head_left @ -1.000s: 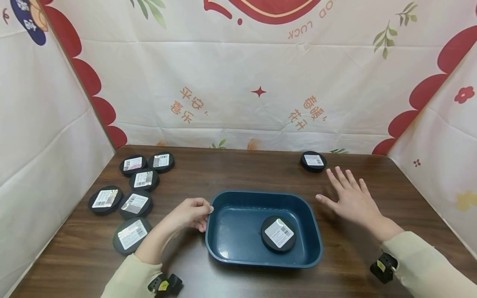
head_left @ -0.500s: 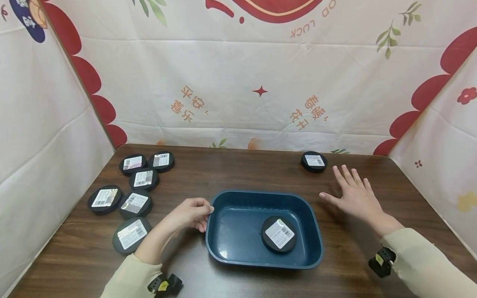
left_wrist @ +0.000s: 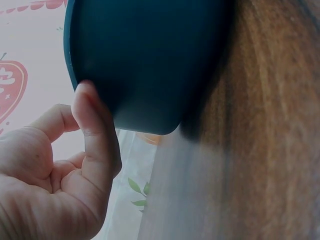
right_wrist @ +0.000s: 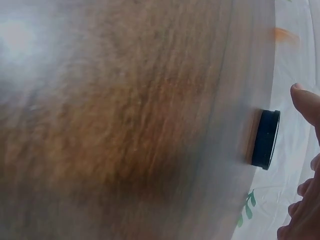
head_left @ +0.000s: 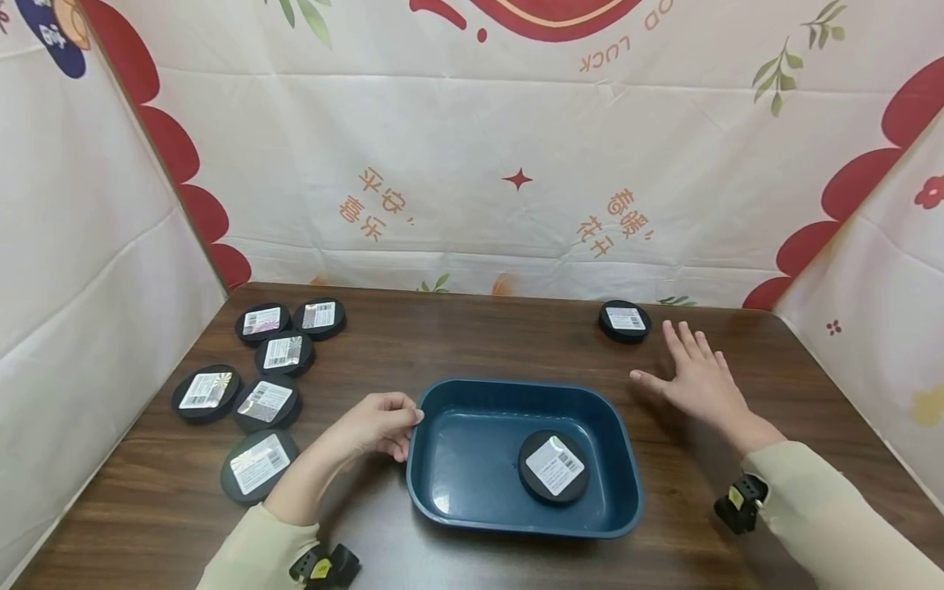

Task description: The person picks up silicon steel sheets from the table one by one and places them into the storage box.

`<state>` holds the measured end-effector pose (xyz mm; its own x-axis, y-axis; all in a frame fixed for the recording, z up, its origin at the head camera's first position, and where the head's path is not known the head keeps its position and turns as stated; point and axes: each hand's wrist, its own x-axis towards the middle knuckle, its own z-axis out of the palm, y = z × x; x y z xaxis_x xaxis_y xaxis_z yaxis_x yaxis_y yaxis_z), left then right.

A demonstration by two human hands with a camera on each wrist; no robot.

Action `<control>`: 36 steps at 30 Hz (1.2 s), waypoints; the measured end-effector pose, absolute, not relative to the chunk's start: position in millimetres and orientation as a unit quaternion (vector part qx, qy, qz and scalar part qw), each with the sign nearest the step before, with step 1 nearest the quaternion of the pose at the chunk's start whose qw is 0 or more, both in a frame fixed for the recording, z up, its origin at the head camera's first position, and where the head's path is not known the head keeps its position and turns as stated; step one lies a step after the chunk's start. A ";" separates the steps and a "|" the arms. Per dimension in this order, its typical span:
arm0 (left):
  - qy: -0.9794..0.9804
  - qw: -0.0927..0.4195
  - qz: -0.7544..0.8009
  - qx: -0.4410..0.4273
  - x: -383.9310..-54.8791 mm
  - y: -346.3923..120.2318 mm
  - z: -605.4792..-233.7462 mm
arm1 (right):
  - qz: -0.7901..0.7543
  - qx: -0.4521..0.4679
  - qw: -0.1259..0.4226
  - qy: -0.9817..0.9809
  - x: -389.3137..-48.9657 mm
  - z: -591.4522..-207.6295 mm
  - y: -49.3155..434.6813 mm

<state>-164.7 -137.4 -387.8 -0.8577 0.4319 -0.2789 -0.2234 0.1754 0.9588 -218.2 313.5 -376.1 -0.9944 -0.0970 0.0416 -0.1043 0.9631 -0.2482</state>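
My left hand (head_left: 383, 426) pinches the left rim of a dark blue rectangular tray (head_left: 465, 467) between thumb and fingers. The left wrist view shows the thumb against the outer wall of the tray (left_wrist: 145, 60). Inside the tray, right of its middle, lies a round black disc-shaped container (head_left: 534, 483) with a white barcode label on top. My right hand (head_left: 696, 385) is spread above the table, fingers straight and holding nothing. Just beyond and left of its fingertips sits another labelled black round container (head_left: 625, 336), seen side-on in the right wrist view.
On the left of the brown wooden table (head_left: 457, 336) several more black labelled round containers lie in a loose group, one labelled container (head_left: 260, 467) close to my left forearm. White printed cloth (head_left: 442, 123) hangs behind the table and along both sides.
My right hand has moved slightly right, away from the far container, fingers still spread. The left hand keeps its grip on the tray, and the containers stay in place.
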 end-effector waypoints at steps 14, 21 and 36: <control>0.717 0.262 0.643 0.071 -163.6 -138.6 -388.2 | 0.166 0.025 0.000 -0.986 -234.0 -376.6 314.5; 0.720 0.259 0.641 0.067 -163.0 -139.1 -388.0 | 0.208 0.012 -0.011 -0.978 -240.6 -376.6 314.7; 0.727 0.262 0.630 0.076 -165.5 -139.7 -384.6 | 0.266 -0.018 -0.037 -0.963 -254.9 -379.9 316.4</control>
<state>-165.5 -139.7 -384.6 -0.8515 0.4399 -0.2854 -0.2198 0.1948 0.9559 -254.9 316.4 -379.9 -0.9965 0.0155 -0.0818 0.0553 0.8576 -0.5114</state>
